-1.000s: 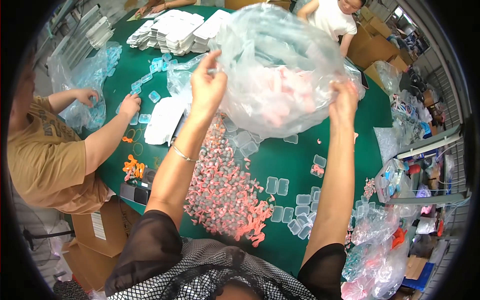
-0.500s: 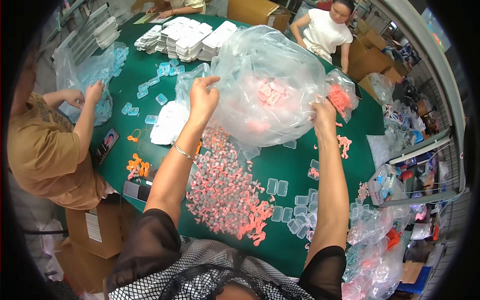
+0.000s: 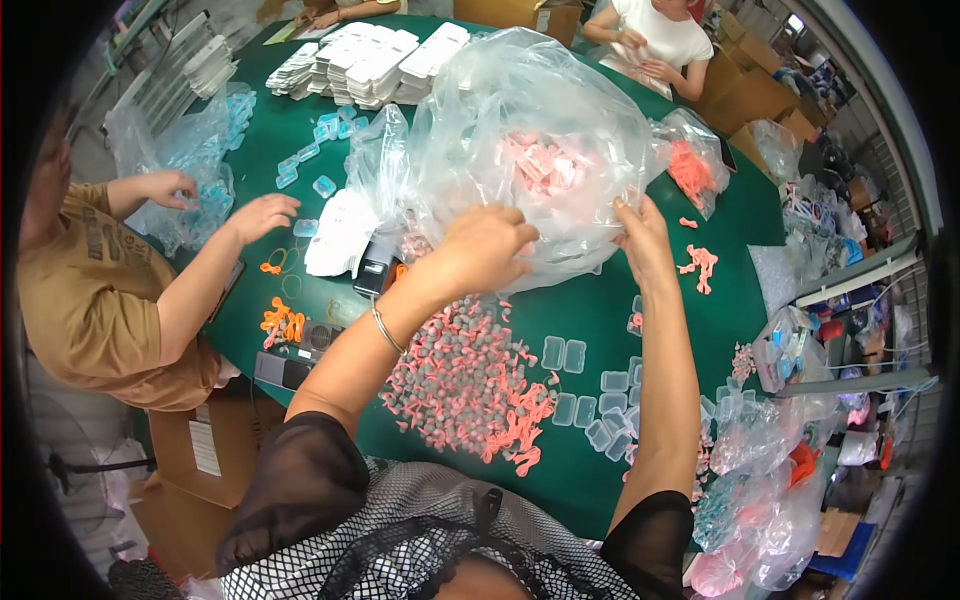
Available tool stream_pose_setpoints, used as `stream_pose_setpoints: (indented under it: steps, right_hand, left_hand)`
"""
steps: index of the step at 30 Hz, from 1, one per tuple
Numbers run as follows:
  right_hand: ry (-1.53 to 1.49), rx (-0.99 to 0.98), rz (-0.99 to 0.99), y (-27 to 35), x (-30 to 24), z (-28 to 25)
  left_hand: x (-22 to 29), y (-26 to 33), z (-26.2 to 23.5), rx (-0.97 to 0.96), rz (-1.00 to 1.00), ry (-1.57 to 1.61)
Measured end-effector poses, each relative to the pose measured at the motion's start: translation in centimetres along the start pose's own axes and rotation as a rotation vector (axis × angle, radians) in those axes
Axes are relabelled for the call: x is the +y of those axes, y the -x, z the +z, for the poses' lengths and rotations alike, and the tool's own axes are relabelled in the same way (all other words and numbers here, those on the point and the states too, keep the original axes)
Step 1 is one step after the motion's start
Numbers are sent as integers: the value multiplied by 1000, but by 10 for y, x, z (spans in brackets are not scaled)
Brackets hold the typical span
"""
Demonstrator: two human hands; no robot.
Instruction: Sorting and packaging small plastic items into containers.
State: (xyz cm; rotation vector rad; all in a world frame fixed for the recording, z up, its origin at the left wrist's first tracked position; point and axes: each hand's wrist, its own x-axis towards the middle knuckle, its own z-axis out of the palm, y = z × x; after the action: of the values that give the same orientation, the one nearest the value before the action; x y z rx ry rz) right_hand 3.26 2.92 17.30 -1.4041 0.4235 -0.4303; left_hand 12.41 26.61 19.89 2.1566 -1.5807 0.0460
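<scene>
A big clear plastic bag (image 3: 570, 100) with pink pieces (image 3: 545, 163) inside stands before me on the table. My right hand (image 3: 645, 238) pinches the bag's near right edge. Across the near side of the bag reaches my left hand (image 3: 488, 245), fingers loosely bent and apart, holding nothing that I can see. Below the hands lies a heap of small pink-and-grey pieces (image 3: 450, 370). Pink pieces without grey parts (image 3: 520, 425) lie at its right edge. Small clear plastic boxes (image 3: 565, 354) lie to the right of the heap.
White card stacks (image 3: 365, 60) stand at the far side. Blue boxes (image 3: 325, 130) and a co-worker's hands (image 3: 265, 215) are at left. A dark device (image 3: 378, 265) sits by my left forearm. A bag of coral pieces (image 3: 690, 165) lies right. Another person (image 3: 660, 50) sits across.
My left hand has let go of the bag's left side and moved right and down across its front. The bag has sagged. The co-worker's near hand has moved right, away from the blue bag.
</scene>
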Motion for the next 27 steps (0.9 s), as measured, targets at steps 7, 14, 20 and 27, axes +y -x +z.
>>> stream_pose_setpoints:
  steps: [7, 14, 20, 27]
  right_hand:
    - [290, 94, -10, 56, 15, -36]
    - [306, 440, 44, 84, 64, -150]
    - [794, 383, -80, 106, 133, -206]
    - [1056, 319, -126, 81, 149, -186]
  left_hand:
    - [29, 8, 37, -117, -71, -219]
    - [84, -8, 90, 138, 192, 306]
    - [105, -54, 194, -199, -64, 447]
    - [107, -69, 253, -119, -27, 374]
